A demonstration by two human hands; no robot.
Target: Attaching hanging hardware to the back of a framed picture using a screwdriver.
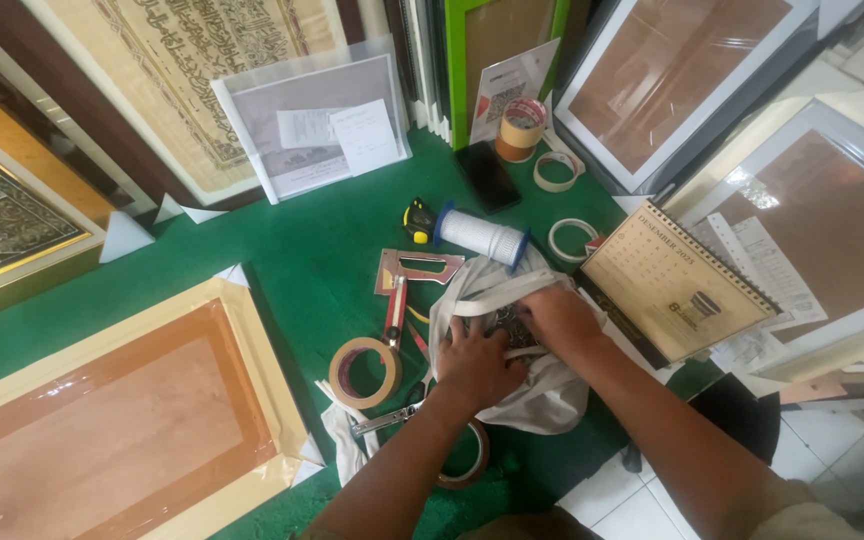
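Two hands work inside one pale cloth bag (542, 385) that lies crumpled on the green surface (302, 250). The left hand (477, 365) presses down on the bag's near side, fingers (464, 335) spread and hooked over the fabric edge, which seems to hold the mouth open. The right hand (562, 318) reaches in from the other side, its fingers curled around or against something dark and patterned in the opening; whether they grip it or only touch it I cannot tell. That dark object is mostly covered by both hands and the cloth, so its kind stays unclear.

Around the bag sit loose tools, all within arm's reach. Just left of the bag lies a brown tape roll (364, 372), flat on its side, with a red-handled tool (395, 312) beside it and a metal angle piece (417, 268) a little beyond. Another tape ring (464, 462) lies at the bag's near edge, partly under the left forearm. Beyond the bag rests a white thread spool (482, 237) with blue ends, and a yellow-black item behind it is too hidden to name. A spiral desk calendar (674, 282) leans just right of the bag, touching or nearly touching the cloth. A dark phone (487, 175) and more tape rolls (522, 128) lie further beyond the bag, near framed pictures (112, 420) stacked around the surface's edges, many cut off by the view.
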